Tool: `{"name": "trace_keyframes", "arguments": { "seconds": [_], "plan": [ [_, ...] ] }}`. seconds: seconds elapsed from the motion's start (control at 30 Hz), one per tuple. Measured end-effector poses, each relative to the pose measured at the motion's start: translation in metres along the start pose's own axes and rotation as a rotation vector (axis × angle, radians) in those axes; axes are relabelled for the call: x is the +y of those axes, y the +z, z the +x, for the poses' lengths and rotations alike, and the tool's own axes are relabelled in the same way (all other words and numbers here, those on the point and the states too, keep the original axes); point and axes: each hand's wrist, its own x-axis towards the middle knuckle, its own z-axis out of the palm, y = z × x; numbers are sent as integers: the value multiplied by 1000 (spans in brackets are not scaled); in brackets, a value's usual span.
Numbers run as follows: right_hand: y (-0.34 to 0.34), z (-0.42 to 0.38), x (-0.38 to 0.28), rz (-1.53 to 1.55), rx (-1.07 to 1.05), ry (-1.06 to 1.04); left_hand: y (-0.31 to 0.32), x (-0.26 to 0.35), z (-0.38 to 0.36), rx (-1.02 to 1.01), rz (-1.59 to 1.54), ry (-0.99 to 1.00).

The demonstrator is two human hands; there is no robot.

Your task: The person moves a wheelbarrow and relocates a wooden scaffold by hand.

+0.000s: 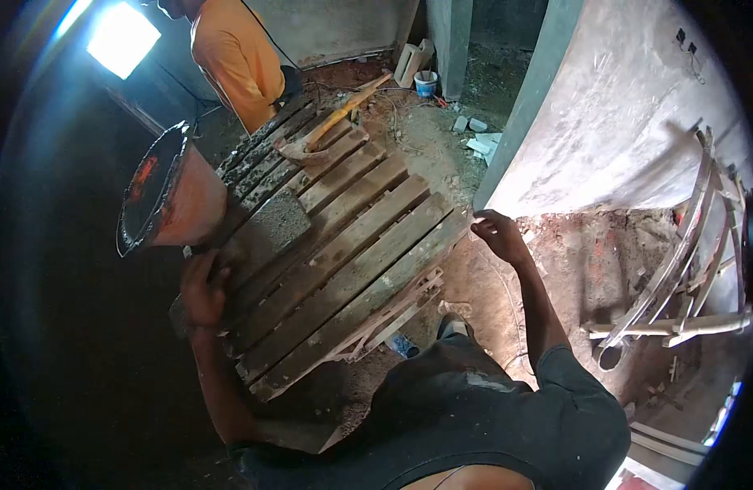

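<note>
A square lamp [123, 39] glares at your upper left; to your right, a pale, blotchy wall [629, 106] stands over rubble-strewn dirt floor [560, 257], beside a dim opening [505, 69].

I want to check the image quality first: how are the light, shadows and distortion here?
Head view: the lamp glares, washed out to white; the left hand is in shadow, its outline dim; the plastered wall is brightly lit; dark rounded borders suggest a wide-angle lens.

1. The bucket [195, 196] is showing faded orange-red below a blackish rim.
2. The slatted table [337, 279] is showing dusty brown, striped with dark gaps.
3. The tool handle [344, 114] is showing yellow.
4. The co-worker's shirt [236, 61] is glowing orange.
</note>
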Motion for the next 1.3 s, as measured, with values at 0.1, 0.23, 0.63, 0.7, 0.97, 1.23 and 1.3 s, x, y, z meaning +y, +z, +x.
{"name": "trace_keyframes", "arguments": {
  "seconds": [0.1,0.23,0.63,0.7,0.97,1.23,1.3],
  "plan": [
    [-4,29,-12,63,8,-25,-18,25,-2,81,173,70],
    [-4,79,-14,158,-76,-139,-35,60,-5,175,177,47],
    [-23,338,96,-100,-558,-398,13,244,39,549,461,-399],
    [-43,372,121,-204,-592,-315,15,272,64,540,535,-404],
    [-80,436,200,-88,-499,-337,47,323,123,680,672,-623],
    [-39,490,94,-368,-719,-690,75,358,103,722,811,-657],
    [-32,504,66,-371,-786,-589,82,375,97,768,840,-664]
  ]
}}
